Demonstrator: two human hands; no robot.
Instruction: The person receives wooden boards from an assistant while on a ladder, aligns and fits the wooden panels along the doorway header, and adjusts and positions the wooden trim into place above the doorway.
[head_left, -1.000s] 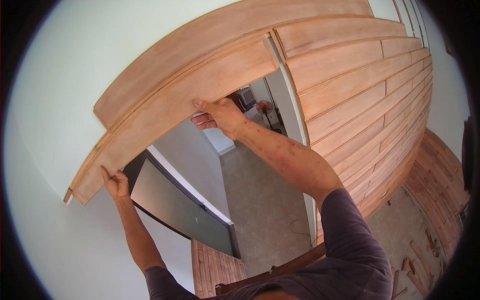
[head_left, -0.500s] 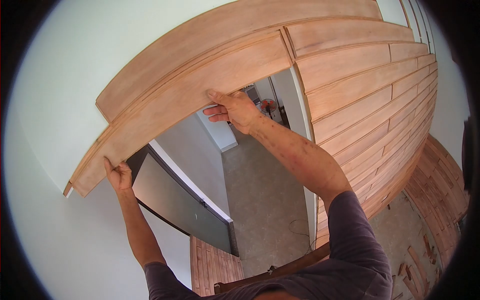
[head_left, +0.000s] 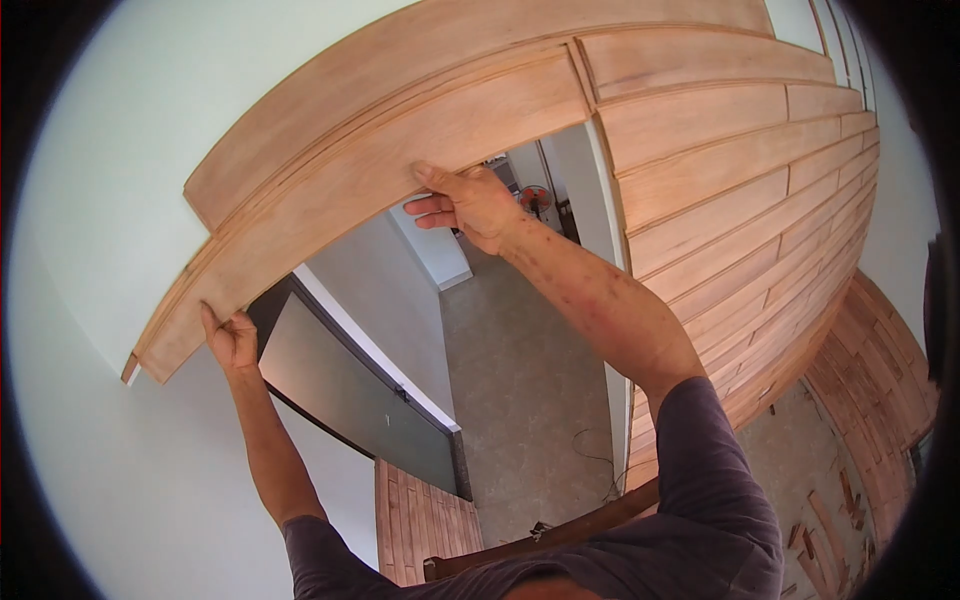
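Observation:
A long wooden board (head_left: 340,215) spans the top of the doorway, directly below another wide plank (head_left: 330,110) on the wall. My left hand (head_left: 232,338) grips its lower edge near the left end, thumb on the face and fingers curled. Farther right, my right hand (head_left: 468,205) holds the same lower edge, thumb pressed on the face and fingers underneath. The board's right end meets a narrow upright strip (head_left: 580,72) beside the planked wall (head_left: 720,160).
Below the board, a dark-framed door (head_left: 360,390) stands at the left of the opening. A fan (head_left: 535,200) is in the room beyond. A brown wooden bar (head_left: 590,522) crosses near my body. Wood offcuts (head_left: 825,535) lie on the floor at lower right.
Compared with a second ago, the board's right end has closed the gap at the planked wall. Both hands keep hold of it, and the view has shifted slightly.

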